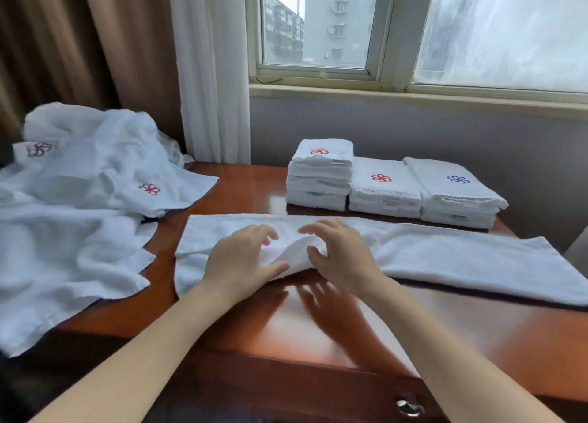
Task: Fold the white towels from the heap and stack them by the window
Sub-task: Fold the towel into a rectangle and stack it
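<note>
So, centre frame: left hand (245, 257) and right hand (339, 254) both curl into the middle of a long towel (445, 257), pinching up a hump, so it's only part folded. Left side, the heap (79, 174) has plenty left. Further up, three stacks (385, 187) sit under the window (318, 24); red and blue flower logos (381, 178), tags (390, 204) unreadable.

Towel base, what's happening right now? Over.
Left hand and right hand grip middle of long white terry towel. Three folded white towel stacks by window. Crumpled white towel heap left, nothing blocking.
</note>
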The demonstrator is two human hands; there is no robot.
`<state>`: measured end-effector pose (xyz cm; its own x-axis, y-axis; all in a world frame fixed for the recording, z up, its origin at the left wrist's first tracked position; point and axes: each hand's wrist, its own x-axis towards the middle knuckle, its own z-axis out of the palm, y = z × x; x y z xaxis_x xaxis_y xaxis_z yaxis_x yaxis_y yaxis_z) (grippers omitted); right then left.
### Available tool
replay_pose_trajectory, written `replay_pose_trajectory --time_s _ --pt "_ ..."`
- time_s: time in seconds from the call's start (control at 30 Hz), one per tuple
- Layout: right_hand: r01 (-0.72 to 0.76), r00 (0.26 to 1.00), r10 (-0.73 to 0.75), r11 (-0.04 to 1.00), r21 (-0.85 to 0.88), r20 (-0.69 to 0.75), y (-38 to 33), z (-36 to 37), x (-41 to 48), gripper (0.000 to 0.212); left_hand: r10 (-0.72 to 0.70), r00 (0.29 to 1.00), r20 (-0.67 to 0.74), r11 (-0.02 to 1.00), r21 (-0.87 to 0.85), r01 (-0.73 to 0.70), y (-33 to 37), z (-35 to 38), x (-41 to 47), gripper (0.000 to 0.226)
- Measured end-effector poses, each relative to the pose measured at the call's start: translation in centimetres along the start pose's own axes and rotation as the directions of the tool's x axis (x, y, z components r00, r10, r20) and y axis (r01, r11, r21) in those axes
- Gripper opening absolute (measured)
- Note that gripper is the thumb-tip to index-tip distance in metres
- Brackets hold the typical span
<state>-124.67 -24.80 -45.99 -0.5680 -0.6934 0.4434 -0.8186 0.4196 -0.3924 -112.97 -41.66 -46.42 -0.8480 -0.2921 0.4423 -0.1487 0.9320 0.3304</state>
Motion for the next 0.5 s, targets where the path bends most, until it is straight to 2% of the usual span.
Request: replay_pose_trajectory --time_s 0.13,0.23,0.37,0.43,0.5 --pt "0.065 0.992 -0.061 0.998 -0.028 0.109 -2.1 2.1 0.7 0.039 -0.043 0.998 0.045 0.999 0.014 0.042 -2.3 -0.7 -2.7 0.043" --pt "0.092 0.987 -0.083 0.994 -0.065 0.138 -3.0 3.2 1.0 0.030 -0.102 0.991 0.083 0.993 0.073 0.096 -4.0 -1.4 -4.1 0.033" --pt "0.064 0.994 -0.055 0.994 -0.093 0.096 -3.6 3.5 1.3 0.018 -0.188 0.975 0.119 0.981 0.072 0.180 -5.1 -2.6 -4.2 0.008" --pt "0.042 0.998 -0.039 0.997 -0.065 0.046 -4.0 3.4 1.6 0.017 -0.260 0.958 0.121 0.965 0.013 0.260 -5.5 -3.4 -3.4 0.003" --pt "0.018 1.000 -0.019 0.999 -0.041 -0.018 -4.3 3.1 2.2 0.015 -0.325 0.940 0.101 0.941 -0.068 0.332 -5.9 -4.6 -2.1 0.008"
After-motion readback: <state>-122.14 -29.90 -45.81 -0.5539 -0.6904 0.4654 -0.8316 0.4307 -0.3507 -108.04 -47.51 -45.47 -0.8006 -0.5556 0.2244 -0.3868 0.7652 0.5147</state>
